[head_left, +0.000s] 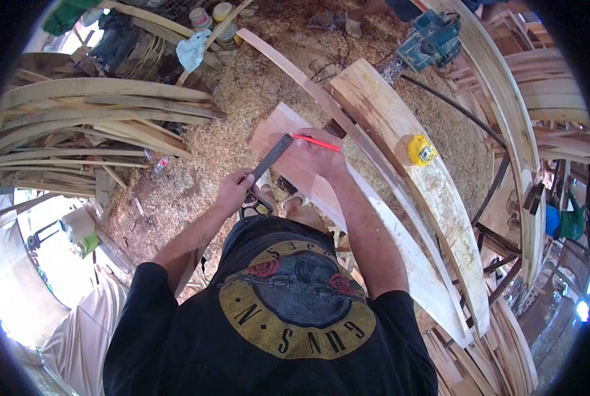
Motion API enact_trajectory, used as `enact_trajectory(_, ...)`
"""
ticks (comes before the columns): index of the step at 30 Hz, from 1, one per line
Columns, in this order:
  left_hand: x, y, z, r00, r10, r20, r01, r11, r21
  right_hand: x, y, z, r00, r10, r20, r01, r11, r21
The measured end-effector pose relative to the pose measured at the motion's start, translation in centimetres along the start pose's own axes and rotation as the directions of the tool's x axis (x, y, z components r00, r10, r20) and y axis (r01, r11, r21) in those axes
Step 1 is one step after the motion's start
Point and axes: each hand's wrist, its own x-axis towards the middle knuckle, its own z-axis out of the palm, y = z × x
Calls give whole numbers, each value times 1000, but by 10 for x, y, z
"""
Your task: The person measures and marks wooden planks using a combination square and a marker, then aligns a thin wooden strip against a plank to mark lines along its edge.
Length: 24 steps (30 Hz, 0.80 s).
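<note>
My left hand (pixel 233 191) is closed around the lower end of a dark flat ruler (pixel 272 157), its thumb on top. The ruler's far end lies over a pale wooden board (pixel 273 132). In my right hand (pixel 323 155) is a red pencil (pixel 318 142), its tip at the ruler's far end. That hand rests over the board, which runs on as a long curved piece toward the lower right. A black and yellow item (pixel 261 206) shows just below my left hand; what it is I cannot make out.
A long curved strip (pixel 348 125) and a thick curved timber (pixel 433 204) lie to the right. On the timber sits a yellow tape measure (pixel 422 152); a green power planer (pixel 430 41) is beyond. Curved wood pieces (pixel 103 99) are stacked left. Shavings (pixel 242 86) cover the floor.
</note>
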Motion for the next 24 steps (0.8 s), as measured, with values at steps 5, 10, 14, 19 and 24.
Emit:
enact_trajectory(5, 0, 1, 1, 999, -31, 23, 32, 996, -79, 1, -3, -2, 999, -51, -4, 50, 996, -67)
enact_trajectory(10, 2, -3, 1, 999, -36, 25, 38, 996, -85, 0, -3, 0, 1000, -2, -11, 2, 1000, 9)
enact_trajectory(14, 0, -2, 1, 999, -28, 21, 30, 994, -106, 0, 10, 7, 990, 49, -134, -26, 985, 171)
enact_trajectory(19, -3, 11, 4, 999, 46, 15, -45, 997, -58, 2, 11, -2, 946, 283, -160, -163, 838, 521)
enact_trajectory(24, 14, 28, 19, 996, 93, 11, -93, 996, -16, 3, 16, -2, 929, 318, -189, -120, 742, 660)
